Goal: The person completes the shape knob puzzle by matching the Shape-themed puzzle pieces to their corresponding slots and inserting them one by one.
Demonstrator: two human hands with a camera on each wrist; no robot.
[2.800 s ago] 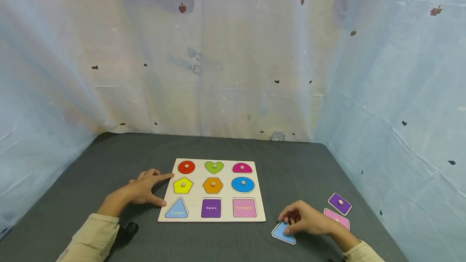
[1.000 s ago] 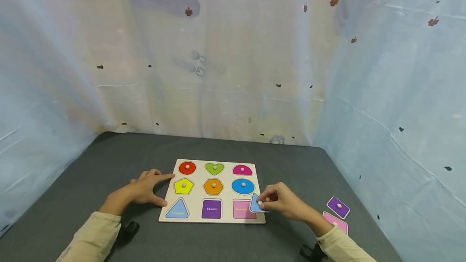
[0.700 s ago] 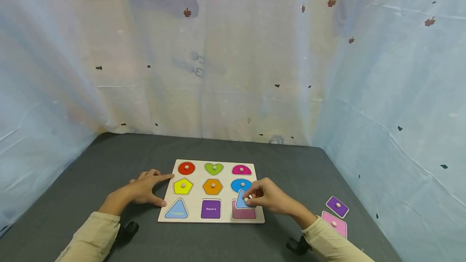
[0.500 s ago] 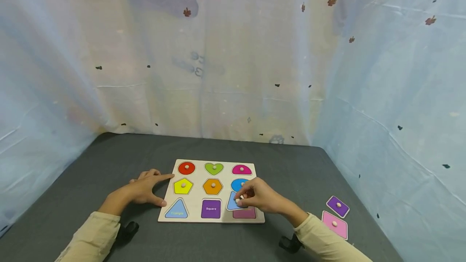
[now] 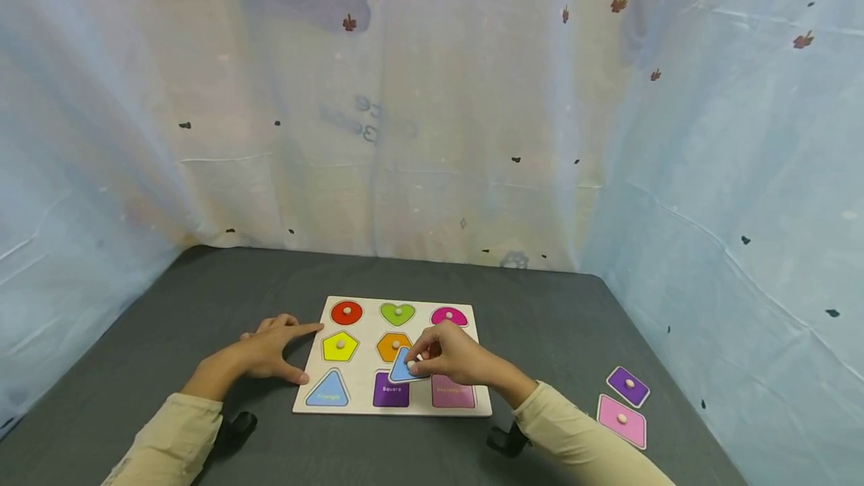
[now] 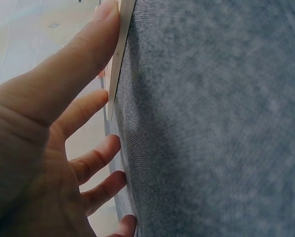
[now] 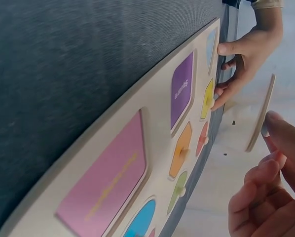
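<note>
The wooden board lies on the dark cloth with knobbed shapes in its two upper rows; its lower row shows blue triangle, purple square and pink rectangle recesses. My left hand touches the board's left edge with thumb and index finger, the fingers spread in the left wrist view. My right hand pinches the knob of a blue triangle piece above the board, between the orange hexagon and the purple recess. In the right wrist view the triangle is seen edge-on, raised off the board.
A purple piece and a pink piece lie on the cloth at the right, close together. Black straps or mounts show by both wrists. A light patterned curtain stands behind and beside the table.
My right hand has lifted the blue triangle from the cloth right of the board and carried it left, over the pink recess and on to the middle. My left hand has stayed at the board's edge.
</note>
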